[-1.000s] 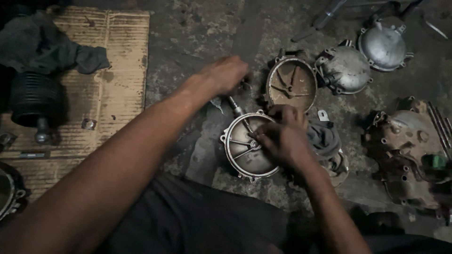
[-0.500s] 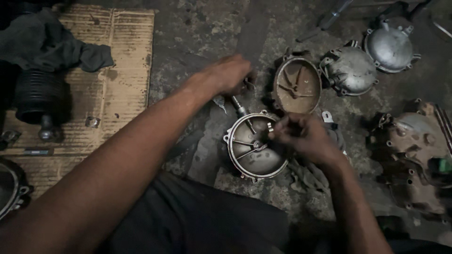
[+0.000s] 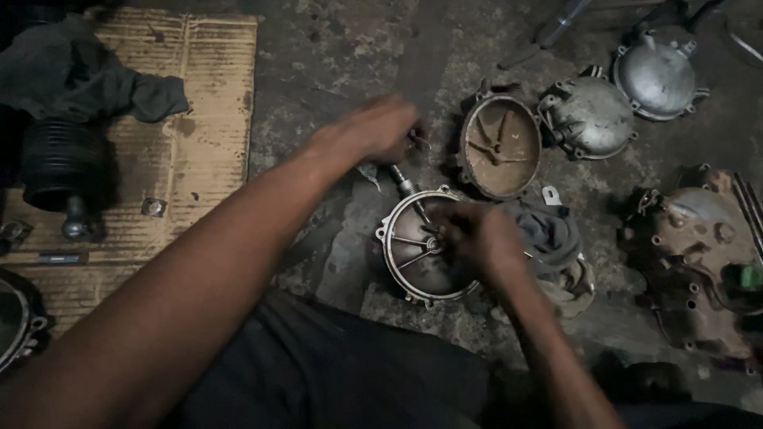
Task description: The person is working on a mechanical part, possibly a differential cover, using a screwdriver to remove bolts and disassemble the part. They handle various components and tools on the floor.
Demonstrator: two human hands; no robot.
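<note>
A round grey metal cover point(image 3: 409, 262) with inner ribs lies on the dirty floor in front of me. My right hand point(image 3: 477, 237) rests over its right half, fingers curled at the hub; whether it holds something is hidden. My left hand point(image 3: 380, 127) reaches past the cover's far side with fingers closed on a small dark part, blurred. A metal socket tool point(image 3: 402, 181) lies between my left hand and the cover. A grey rag point(image 3: 552, 234) lies just right of my right hand.
A rusty round cover point(image 3: 501, 147) and two silver domed covers point(image 3: 592, 117) point(image 3: 656, 75) lie beyond. An engine case point(image 3: 699, 254) sits at the right. A cardboard sheet point(image 3: 199, 119) at left holds a dark cloth point(image 3: 71, 83) and a black ribbed boot point(image 3: 63, 167).
My right hand has shifted left, from the cover's right rim onto its hub. My left hand stays beyond the cover, little moved.
</note>
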